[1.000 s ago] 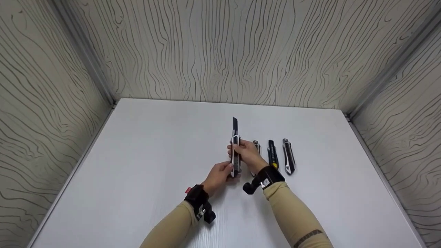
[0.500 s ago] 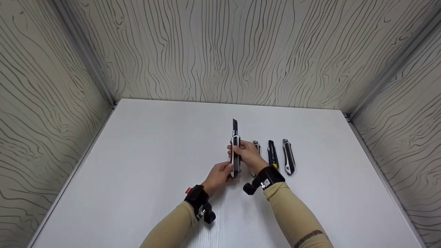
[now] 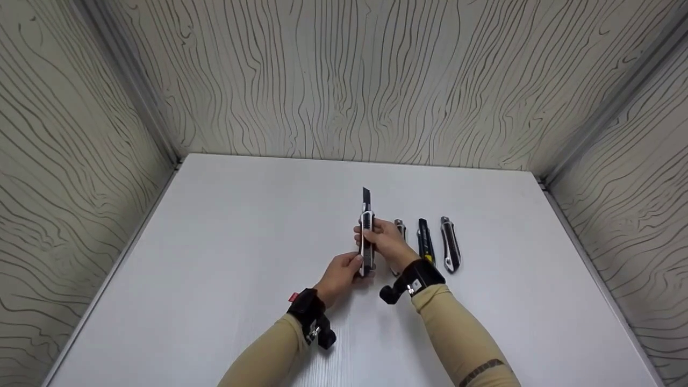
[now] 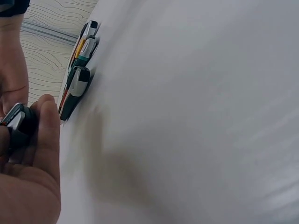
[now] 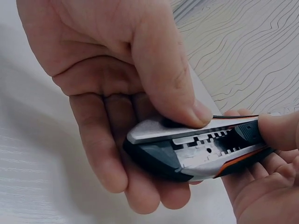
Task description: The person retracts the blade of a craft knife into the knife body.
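Both hands hold a utility knife [image 3: 367, 221] above the white table, its blade [image 3: 366, 196] extended and pointing away from me. My left hand [image 3: 338, 273] pinches the butt end, thumb on top and fingers beneath. Further up the handle, my right hand [image 3: 391, 242] grips the knife. In the right wrist view the right thumb [image 5: 280, 130] presses the dark ribbed slider [image 5: 247, 134] in the silver-and-black body, which has orange trim. The left wrist view shows only the knife's dark end [image 4: 21, 123] between the left fingers; its blade is out of sight there.
Right of the hands, three more utility knives lie on the white table [image 3: 242, 231]: one [image 3: 401, 228] partly behind the right hand, a black-and-yellow one [image 3: 424, 239], and a silver-and-dark one [image 3: 451, 244]. Wood-patterned walls [image 3: 344, 80] enclose the table at the back and sides.
The blade has slid a little way back into the handle, so less of it sticks out. Both hands stay in nearly the same place.
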Demonstrator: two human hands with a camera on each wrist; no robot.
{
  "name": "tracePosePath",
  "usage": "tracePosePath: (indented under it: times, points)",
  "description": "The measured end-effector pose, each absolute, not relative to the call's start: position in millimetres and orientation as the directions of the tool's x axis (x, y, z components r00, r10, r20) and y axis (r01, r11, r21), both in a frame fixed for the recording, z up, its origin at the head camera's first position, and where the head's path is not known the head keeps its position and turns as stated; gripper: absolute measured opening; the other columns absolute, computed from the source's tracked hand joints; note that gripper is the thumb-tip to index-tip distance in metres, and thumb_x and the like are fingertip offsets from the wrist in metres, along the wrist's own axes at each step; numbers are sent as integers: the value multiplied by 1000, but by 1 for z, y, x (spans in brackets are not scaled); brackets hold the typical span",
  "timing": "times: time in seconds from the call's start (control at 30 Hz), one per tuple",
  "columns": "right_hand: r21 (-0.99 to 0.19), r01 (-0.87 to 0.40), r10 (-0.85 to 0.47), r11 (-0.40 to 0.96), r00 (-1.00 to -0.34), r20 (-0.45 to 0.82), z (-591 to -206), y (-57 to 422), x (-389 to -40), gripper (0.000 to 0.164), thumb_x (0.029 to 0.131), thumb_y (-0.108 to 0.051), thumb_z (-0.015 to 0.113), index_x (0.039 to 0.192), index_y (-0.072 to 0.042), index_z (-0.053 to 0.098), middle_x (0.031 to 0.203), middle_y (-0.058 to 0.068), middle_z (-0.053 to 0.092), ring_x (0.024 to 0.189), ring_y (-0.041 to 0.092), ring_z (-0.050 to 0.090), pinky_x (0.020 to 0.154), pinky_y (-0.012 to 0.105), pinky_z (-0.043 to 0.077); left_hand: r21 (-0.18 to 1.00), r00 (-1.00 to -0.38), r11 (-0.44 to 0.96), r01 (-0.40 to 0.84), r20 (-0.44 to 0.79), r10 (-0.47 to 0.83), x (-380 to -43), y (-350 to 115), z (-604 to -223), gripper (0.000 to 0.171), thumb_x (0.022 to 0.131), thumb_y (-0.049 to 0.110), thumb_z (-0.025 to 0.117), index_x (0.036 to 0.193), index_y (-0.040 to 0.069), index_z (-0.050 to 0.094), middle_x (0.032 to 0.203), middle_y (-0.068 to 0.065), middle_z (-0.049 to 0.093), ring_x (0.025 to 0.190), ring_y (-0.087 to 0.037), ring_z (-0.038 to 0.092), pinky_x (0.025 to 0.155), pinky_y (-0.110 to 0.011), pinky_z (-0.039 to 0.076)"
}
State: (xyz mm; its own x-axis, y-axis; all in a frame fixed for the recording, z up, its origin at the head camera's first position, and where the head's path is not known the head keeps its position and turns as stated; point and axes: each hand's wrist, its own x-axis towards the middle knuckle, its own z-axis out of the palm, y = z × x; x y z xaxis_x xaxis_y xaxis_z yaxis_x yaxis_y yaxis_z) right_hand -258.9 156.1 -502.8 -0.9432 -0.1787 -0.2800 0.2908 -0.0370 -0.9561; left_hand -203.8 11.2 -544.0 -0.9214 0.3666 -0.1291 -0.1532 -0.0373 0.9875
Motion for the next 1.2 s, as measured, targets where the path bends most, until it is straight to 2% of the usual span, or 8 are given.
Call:
tracePosePath:
  times: [0.2,0.4,0.6,0.8,0.97,1.2]
  points:
    - [-958,285,-168,-31,-946,-276,-505,156,-260,37,98,1,49,134,9,46,127,28,59,92,13,67,90,29,56,989,-920,-22,-147,-129,369,-203,10,-543,32,105,17,41,114,-8,60,105,-24,69,100,-35,68,90,-46,56]
    - [-953,302,-155,-19,-943,-295,-505,155,-260,37,98,0,49,135,7,47,124,23,63,94,14,68,91,30,56,975,-900,-77,-210,-162,405,-203,7,-544,34,105,17,40,120,-9,57,111,-28,66,103,-33,68,94,-47,54]
    - [-952,306,-131,1,-944,-304,-504,154,-260,40,99,-3,50,138,5,45,124,20,64,97,16,67,95,33,54,964,-894,-70,-257,-209,396,-201,7,-548,34,106,16,38,118,-9,58,111,-24,68,103,-32,69,91,-40,57]
    - [-955,295,-141,22,-945,-295,-509,156,-258,40,101,-11,50,138,4,46,123,19,65,101,18,68,98,34,53,976,-917,-82,-200,-157,368,-200,10,-549,33,106,12,37,115,-11,58,106,-25,69,100,-35,70,89,-42,58]
    - [-954,300,-174,17,-938,-299,-511,160,-255,38,103,-19,48,130,7,52,115,15,68,96,16,68,91,31,56,984,-923,-48,-172,-144,357,-200,13,-544,34,106,14,37,115,-10,58,103,-25,69,100,-36,69,89,-45,57]
    - [-953,303,-158,-10,-941,-298,-510,158,-255,40,103,-22,48,129,8,53,107,11,70,92,15,69,87,29,57,988,-928,-23,-150,-132,349,-201,12,-542,33,105,14,39,110,-10,61,100,-24,70,96,-33,70,87,-43,58]
